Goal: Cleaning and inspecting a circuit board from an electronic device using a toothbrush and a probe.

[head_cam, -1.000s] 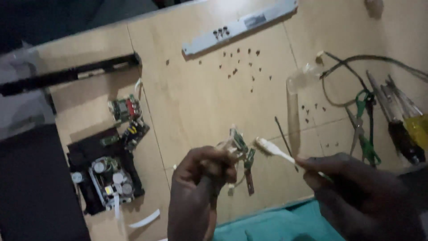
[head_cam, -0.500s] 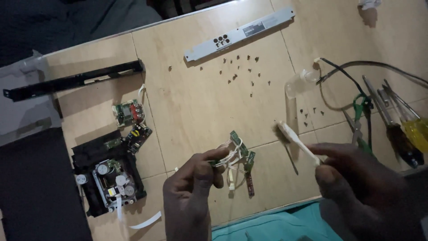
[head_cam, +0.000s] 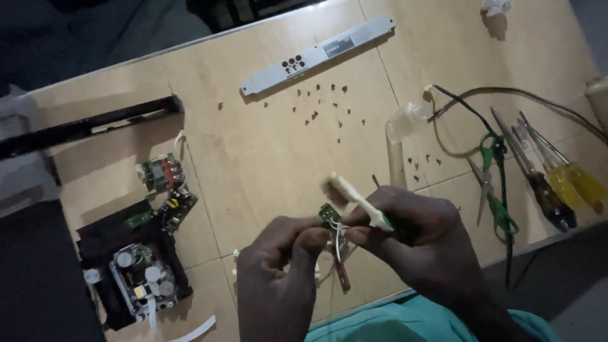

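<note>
Fingers (head_cam: 316,239) of your left hand (head_cam: 278,278) pinch the small green circuit board (head_cam: 329,214); your right hand (head_cam: 418,244) grips the white toothbrush (head_cam: 354,199), mid-brushing; next, steady strokes.

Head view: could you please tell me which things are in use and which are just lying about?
In use: left hand, right hand, small board, brush.
Lying about: screwdrivers, scissors, screws, grey panel, drive unit.

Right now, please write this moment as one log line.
left hand: holds small board | right hand: holds brush over it | table: screws, screwdrivers
</note>
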